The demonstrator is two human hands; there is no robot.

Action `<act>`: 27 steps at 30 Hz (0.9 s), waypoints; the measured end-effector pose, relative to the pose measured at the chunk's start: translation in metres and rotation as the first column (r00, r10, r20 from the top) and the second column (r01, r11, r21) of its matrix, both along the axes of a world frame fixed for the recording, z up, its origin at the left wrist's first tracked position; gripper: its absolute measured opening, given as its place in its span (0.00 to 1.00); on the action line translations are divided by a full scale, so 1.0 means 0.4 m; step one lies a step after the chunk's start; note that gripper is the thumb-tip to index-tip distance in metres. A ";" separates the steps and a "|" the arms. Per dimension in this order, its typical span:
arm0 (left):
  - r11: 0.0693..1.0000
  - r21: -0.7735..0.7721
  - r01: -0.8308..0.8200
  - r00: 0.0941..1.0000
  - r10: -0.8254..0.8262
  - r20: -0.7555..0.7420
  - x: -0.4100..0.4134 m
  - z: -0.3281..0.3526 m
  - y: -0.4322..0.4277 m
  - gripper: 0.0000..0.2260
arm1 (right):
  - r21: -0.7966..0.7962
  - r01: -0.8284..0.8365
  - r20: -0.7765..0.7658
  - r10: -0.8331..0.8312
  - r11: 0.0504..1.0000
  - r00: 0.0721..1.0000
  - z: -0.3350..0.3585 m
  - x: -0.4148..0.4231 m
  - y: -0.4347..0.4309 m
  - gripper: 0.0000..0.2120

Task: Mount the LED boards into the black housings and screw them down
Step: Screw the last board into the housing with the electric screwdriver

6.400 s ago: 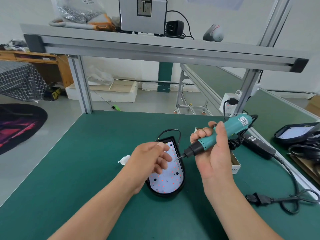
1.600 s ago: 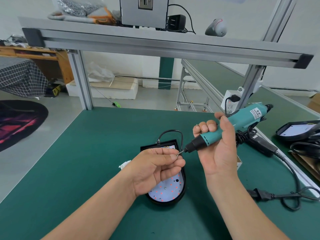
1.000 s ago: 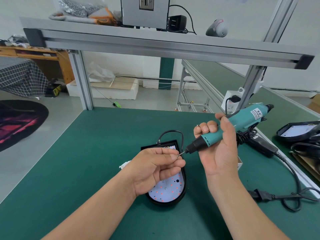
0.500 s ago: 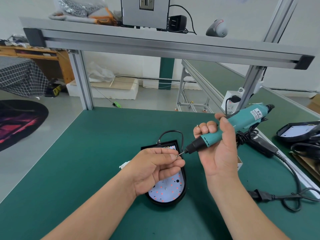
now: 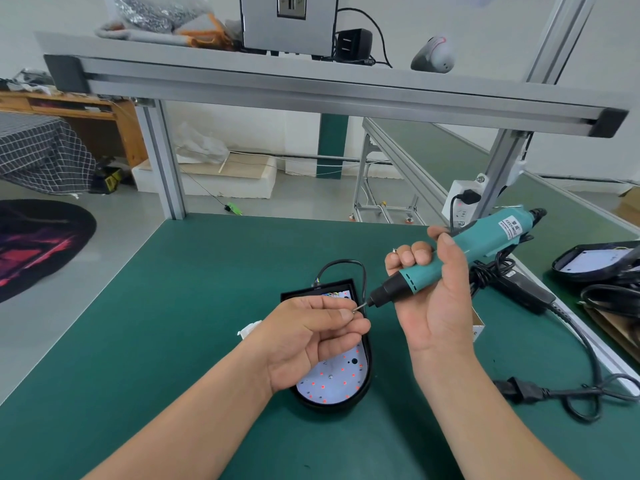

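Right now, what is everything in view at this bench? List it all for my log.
green mat: one, green, covers the bench.
black housing: one, black, centre of the mat.
LED board: one, white with red dots, inside that housing.
second housing: one, black, white inside, right edge.
electric screwdriver: one, teal, tilted, bit pointing left.
screw: one, silver, at the bit tip.
power cable: one, black, right of the housing.
socket: one, white, frame post.
shelf: one, grey, overhead.
left hand: pinches the screw.
right hand: grips the screwdriver.
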State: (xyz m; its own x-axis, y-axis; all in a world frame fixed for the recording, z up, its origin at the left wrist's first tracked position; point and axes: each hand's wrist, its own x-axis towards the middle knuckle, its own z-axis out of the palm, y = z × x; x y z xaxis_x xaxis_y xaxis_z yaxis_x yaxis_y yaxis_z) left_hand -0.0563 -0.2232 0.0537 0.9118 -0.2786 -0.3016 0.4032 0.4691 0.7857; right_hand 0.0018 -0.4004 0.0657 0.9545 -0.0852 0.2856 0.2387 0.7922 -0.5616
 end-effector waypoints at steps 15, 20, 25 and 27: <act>0.999 -0.039 0.012 1.000 -0.013 -0.014 0.003 -0.005 0.002 0.06 | 0.020 0.009 -0.029 -0.008 1.000 1.000 0.001 0.000 -0.004 0.03; 1.000 -0.004 0.004 1.000 -0.004 -0.002 -0.001 -0.001 0.001 0.08 | 0.010 0.012 -0.021 -0.012 1.000 1.000 0.001 0.001 -0.003 0.03; 0.999 0.024 -0.039 0.999 0.039 0.015 -0.003 -0.001 -0.001 0.05 | -0.030 0.014 0.007 -0.013 0.999 1.000 -0.001 0.001 -0.003 0.03; 0.995 0.059 -0.082 0.996 0.080 0.047 -0.002 -0.006 -0.004 0.05 | -0.072 0.025 0.042 -0.022 0.997 0.999 0.000 -0.001 -0.002 0.03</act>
State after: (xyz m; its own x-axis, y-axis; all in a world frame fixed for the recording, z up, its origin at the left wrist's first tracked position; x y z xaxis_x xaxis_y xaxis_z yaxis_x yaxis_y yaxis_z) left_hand -0.0572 -0.2250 0.0513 0.9435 -0.1855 -0.2746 0.3300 0.4497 0.8300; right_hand 0.0016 -0.4014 0.0656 0.9397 -0.0850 0.3312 0.2810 0.7439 -0.6064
